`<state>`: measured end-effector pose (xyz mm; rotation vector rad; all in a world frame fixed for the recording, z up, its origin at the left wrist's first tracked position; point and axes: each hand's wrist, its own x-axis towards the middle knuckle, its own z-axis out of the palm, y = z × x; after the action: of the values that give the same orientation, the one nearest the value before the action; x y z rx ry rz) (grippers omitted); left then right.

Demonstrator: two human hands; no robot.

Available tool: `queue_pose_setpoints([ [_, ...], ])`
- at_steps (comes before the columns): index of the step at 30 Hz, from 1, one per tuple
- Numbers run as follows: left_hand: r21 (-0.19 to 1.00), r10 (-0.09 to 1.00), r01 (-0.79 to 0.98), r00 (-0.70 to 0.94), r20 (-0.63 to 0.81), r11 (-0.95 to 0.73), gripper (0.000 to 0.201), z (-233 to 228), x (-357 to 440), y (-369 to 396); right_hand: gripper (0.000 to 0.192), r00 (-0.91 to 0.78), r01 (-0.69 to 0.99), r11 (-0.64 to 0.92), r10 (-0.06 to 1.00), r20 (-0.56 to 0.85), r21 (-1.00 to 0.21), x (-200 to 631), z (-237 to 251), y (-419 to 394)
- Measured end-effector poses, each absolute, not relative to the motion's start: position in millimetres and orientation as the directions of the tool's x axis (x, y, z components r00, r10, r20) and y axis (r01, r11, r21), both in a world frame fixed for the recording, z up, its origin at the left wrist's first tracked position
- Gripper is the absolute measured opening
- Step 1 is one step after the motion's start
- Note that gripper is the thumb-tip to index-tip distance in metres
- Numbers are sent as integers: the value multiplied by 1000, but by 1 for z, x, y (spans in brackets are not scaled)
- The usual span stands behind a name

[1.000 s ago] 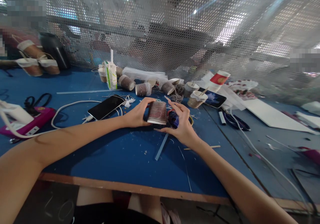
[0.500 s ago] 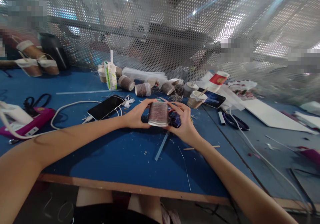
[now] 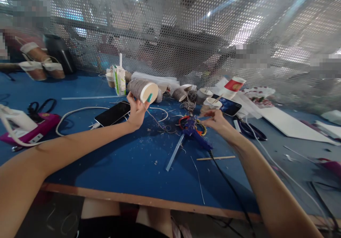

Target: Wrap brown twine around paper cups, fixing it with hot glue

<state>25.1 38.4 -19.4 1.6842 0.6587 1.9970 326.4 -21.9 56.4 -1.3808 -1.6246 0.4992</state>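
Note:
My left hand [image 3: 138, 114] is wrapped around a paper cup wound with grey-brown yarn [image 3: 138, 89], held tilted above the table with its pale round base turned toward the right. A strand of yarn hangs below it to the tabletop. My right hand [image 3: 218, 122] is over the table at right, fingers bent and somewhat apart, and I see nothing in them. Just left of and below those fingers lies a blue hot glue gun [image 3: 198, 140] with a clear glue stick [image 3: 174, 154] sticking out. Orange-handled scissors [image 3: 182, 122] are partly hidden under the gun.
A black phone [image 3: 113, 114] lies on the left, near a purple power strip [image 3: 39, 128]. Behind my hands stand a drink carton [image 3: 119, 80] and another wrapped cup [image 3: 179, 94]. A wooden stick [image 3: 215, 158] and the gun's black cord [image 3: 231, 184] lie in front at right.
The cup was upright between both hands. My right hand has let go and moved right; my left hand has carried the cup up and left and tipped it over.

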Motion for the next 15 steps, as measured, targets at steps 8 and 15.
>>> queue_pose_setpoints([
  [8, 621, 621, 2, 35, 783, -784, 87, -17, 26, 27, 39, -392, 896, 409, 911, 126, -171, 323, 55, -44],
  [15, 605, 609, 69, 71, 790, -793, 88, -11, 24, 19, 31, -279, 960, 275, 945, 169, 49, 283, 70, -60],
])
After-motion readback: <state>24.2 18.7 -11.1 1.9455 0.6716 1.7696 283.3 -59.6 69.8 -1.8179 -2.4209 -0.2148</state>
